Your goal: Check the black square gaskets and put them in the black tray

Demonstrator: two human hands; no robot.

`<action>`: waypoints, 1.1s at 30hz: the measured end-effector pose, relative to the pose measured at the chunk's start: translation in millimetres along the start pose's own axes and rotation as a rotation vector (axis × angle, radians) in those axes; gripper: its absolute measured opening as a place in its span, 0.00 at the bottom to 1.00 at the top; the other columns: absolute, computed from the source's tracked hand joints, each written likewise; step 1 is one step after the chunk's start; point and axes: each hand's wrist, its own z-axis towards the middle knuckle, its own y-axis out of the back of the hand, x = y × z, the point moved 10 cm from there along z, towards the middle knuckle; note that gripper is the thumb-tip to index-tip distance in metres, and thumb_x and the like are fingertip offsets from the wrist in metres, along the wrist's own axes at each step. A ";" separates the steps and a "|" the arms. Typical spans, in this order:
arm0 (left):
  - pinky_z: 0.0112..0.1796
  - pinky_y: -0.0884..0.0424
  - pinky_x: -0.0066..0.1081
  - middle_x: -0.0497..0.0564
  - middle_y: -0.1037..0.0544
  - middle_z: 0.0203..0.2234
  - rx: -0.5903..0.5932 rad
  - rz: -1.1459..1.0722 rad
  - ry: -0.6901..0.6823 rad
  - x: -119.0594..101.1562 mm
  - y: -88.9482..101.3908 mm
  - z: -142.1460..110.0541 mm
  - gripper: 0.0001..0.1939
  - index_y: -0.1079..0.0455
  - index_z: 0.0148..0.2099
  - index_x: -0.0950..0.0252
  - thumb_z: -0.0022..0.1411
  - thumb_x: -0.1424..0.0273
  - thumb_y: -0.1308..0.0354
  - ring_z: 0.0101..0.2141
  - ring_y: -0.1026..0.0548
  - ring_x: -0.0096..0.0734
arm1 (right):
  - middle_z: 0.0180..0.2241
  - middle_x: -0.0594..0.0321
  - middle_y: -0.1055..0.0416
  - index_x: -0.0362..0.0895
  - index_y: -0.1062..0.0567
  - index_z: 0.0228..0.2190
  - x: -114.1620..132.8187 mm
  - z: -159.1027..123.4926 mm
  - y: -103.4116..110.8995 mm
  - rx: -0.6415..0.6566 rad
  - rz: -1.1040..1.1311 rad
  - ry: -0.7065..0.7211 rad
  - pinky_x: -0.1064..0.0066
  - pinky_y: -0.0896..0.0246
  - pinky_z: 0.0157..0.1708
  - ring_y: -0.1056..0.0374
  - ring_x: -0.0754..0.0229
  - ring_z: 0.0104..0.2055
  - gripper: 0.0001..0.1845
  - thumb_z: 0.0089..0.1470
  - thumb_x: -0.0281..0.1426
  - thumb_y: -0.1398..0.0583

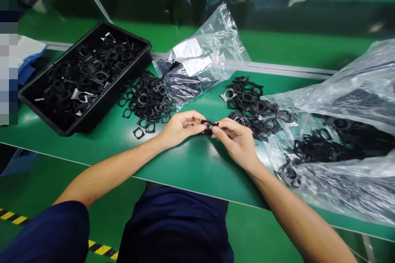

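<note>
Between my two hands is a small black frame piece (210, 124), seen nearly edge-on above the green table. My left hand (185, 128) pinches its left end between thumb and fingers. At the other end, my right hand (236, 137) grips it the same way. Left of my hands lies a heap of thin black square frames with round holes (149, 96). A second heap of darker black frames (251, 104) spreads just behind and beside my right hand. Whether the held piece is one part or two joined, I cannot tell.
A black bin (101, 115) full of black frames and some light strips stands at the left. Behind the left heap lies a clear bag (212, 45) with white labels. A large open plastic bag (348, 197) of black parts covers the right side of the table (200, 168).
</note>
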 end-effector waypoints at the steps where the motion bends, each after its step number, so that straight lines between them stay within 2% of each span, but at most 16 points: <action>1: 0.38 0.24 0.25 0.50 0.18 0.30 -0.001 0.007 -0.002 -0.7 0.1 0.0 0.18 0.24 0.37 0.68 0.52 0.61 0.26 0.31 0.20 0.25 | 0.28 0.63 0.30 0.45 0.23 0.27 -0.9 0.1 -0.1 -0.002 0.006 -0.004 0.70 0.34 0.29 0.31 0.63 0.28 0.16 0.57 0.45 0.35; 11: 0.34 0.24 0.26 0.48 0.20 0.25 -0.023 0.025 0.027 0.5 5.2 0.9 0.21 0.27 0.38 0.68 0.50 0.61 0.25 0.27 0.20 0.26 | 0.27 0.63 0.31 0.45 0.24 0.26 2.6 0.8 -1.2 0.002 -0.012 -0.021 0.70 0.35 0.28 0.31 0.62 0.27 0.20 0.55 0.49 0.35; 24: 0.34 0.22 0.27 0.48 0.19 0.25 -0.032 -0.009 0.049 3.5 3.9 0.3 0.23 0.28 0.38 0.69 0.48 0.60 0.24 0.27 0.18 0.28 | 0.26 0.65 0.32 0.45 0.25 0.25 1.1 0.0 -1.0 -0.005 0.045 -0.047 0.71 0.36 0.28 0.31 0.63 0.26 0.19 0.54 0.48 0.33; 33: 0.35 0.22 0.29 0.49 0.19 0.26 -0.012 -0.008 0.068 4.4 2.7 -0.3 0.23 0.29 0.39 0.68 0.49 0.59 0.25 0.28 0.18 0.31 | 0.25 0.64 0.30 0.45 0.25 0.25 -2.7 -0.2 -1.6 -0.002 0.081 -0.100 0.69 0.34 0.28 0.31 0.62 0.26 0.23 0.50 0.52 0.32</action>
